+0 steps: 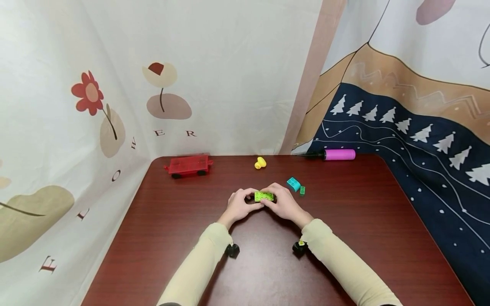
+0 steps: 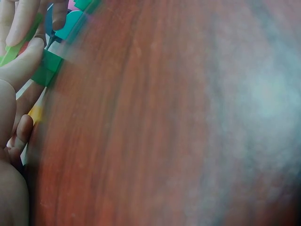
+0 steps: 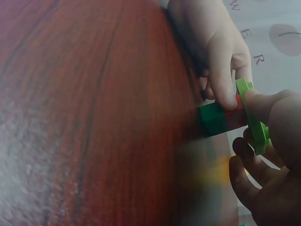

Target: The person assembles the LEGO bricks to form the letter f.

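In the head view both hands meet at the middle of the table around a lime-green studded plate (image 1: 264, 196). The right wrist view shows it edge-on, on the end of a small stack made of a red brick (image 3: 237, 121) and a dark green brick (image 3: 212, 120). My left hand (image 1: 239, 206) holds the stack, its thumb against the red brick. From the other side my right hand (image 1: 283, 203) grips the lime-green plate. Only the edge of the left wrist view catches the fingers and the dark green brick (image 2: 47, 68).
Right of the hands lie a teal brick (image 1: 293, 184) and a small green brick (image 1: 302, 191). Along the back edge are a red wheeled wagon base (image 1: 188, 165), a yellow piece (image 1: 260, 162) and a pink-purple pump-like tube (image 1: 339, 154). Printed cloths hang behind the table (image 1: 264, 272).
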The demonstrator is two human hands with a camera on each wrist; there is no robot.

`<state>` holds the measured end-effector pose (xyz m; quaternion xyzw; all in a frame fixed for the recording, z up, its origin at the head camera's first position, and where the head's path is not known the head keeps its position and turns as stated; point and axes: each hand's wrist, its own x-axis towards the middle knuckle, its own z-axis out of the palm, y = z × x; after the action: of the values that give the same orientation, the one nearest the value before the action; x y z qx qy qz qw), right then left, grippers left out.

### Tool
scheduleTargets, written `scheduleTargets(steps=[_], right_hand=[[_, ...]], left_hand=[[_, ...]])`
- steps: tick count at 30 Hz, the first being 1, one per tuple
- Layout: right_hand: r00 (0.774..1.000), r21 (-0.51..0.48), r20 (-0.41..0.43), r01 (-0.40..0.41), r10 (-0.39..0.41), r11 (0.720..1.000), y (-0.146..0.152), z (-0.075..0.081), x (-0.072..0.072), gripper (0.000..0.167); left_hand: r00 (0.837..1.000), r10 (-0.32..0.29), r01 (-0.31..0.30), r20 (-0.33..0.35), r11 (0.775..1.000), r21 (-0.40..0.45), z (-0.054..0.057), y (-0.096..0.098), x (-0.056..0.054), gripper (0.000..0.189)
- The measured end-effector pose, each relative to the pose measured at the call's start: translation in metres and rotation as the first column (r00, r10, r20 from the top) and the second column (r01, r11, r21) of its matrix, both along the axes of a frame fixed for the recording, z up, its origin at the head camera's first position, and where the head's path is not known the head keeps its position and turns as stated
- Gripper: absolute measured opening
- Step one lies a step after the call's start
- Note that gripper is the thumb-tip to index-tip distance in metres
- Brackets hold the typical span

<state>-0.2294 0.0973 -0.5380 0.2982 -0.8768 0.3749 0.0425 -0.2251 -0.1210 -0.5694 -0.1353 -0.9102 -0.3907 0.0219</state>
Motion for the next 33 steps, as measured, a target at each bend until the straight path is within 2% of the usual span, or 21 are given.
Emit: scheduleTargets(steps=[5, 13, 18, 21, 27, 33], right_hand=[[0.999, 0.013, -0.024, -0.027, 0.027, 1.0, -0.001, 0.0, 0.0, 0.03], [0.99, 0.029, -0.107, -0.09, 0.093, 0.995, 0.001, 0.0, -0.008, 0.027], [0.984, 0.033, -0.127, -0.119, 0.122, 0.992, 0.002, 0.002, -0.01, 0.025], [0.987, 0.051, -0.115, -0.109, 0.115, 0.993, 0.003, 0.003, -0.01, 0.025], [0.995, 0.12, -0.032, -0.086, 0.091, 0.989, 0.001, 0.005, -0.005, 0.028], [0.999, 0.093, 0.026, -0.026, 0.023, 0.995, -0.002, 0.005, -0.005, 0.033]], left_hand=[[1.0, -0.004, 0.004, 0.0, 1.0, -0.004, 0.0, 0.0, -0.001, 0.042], [1.0, -0.028, 0.027, -0.01, 0.999, -0.024, 0.004, 0.0, -0.005, 0.041], [0.999, -0.034, 0.034, -0.012, 0.999, -0.022, 0.007, 0.0, -0.006, 0.041], [0.999, -0.037, 0.037, -0.007, 0.999, -0.02, 0.006, 0.001, -0.006, 0.042], [0.999, -0.035, 0.036, 0.034, 0.999, -0.01, 0.0, -0.001, -0.002, 0.042], [0.999, -0.03, 0.029, 0.019, 0.999, 0.018, 0.001, -0.002, -0.001, 0.042]])
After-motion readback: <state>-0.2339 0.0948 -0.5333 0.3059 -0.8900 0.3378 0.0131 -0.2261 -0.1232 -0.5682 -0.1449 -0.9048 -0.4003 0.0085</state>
